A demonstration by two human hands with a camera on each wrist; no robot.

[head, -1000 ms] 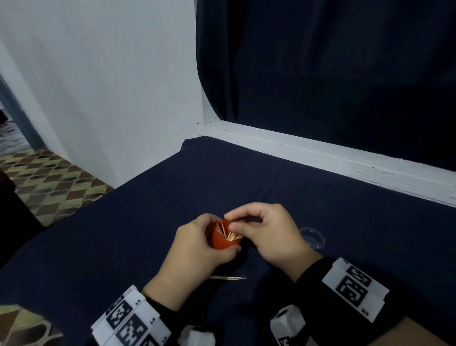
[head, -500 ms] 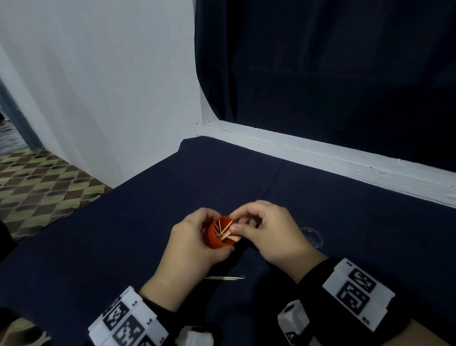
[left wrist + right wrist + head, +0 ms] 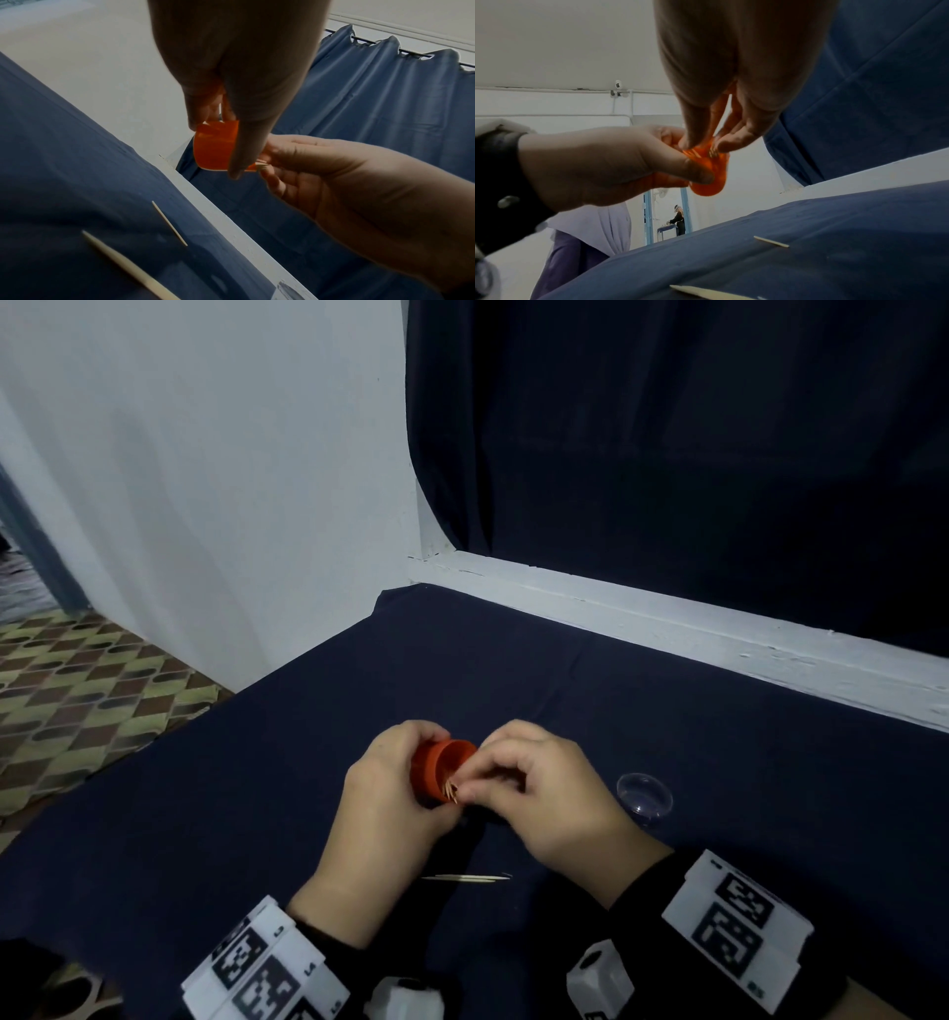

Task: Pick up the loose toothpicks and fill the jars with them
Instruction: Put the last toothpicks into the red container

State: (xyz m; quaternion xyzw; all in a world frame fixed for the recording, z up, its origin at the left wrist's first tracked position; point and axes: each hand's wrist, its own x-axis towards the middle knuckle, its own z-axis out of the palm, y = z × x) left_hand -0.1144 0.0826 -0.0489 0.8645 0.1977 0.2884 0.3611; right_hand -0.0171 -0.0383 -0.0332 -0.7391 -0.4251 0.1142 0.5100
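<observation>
Head view puts my two marker-covered wrist units at the bottom edge, both cut off by the frame, and just beyond them two loose toothpicks [image 3: 466,878] lie end to end on the dark blue tablecloth [image 3: 744,721], partly shadowed by my forearms. Past those, my left hand [image 3: 382,806] is curled around the small orange jar [image 3: 440,770], held above the cloth and tipped so its mouth faces the right hand; most of the jar's wall is hidden under my fingers. My right hand [image 3: 547,796] pinches the ends of a bundle of toothpicks [image 3: 452,791] at the jar's mouth, though how many I cannot make out. From the right wrist the thumb [image 3: 693,130] and a finger meet on the sticks inside the orange rim, with the rest blurred. From the left wrist the jar [image 3: 214,146] shows between my dark, close fingers. Off to the right a clear round lid [image 3: 644,794] lies on the cloth, well apart from the hands. Farther back run a white ledge [image 3: 667,624], a dark curtain [image 3: 693,454] and a white wall [image 3: 205,480]. Against half a second ago, the jar has tilted more sideways, so the fanned toothpicks inside no longer show.
</observation>
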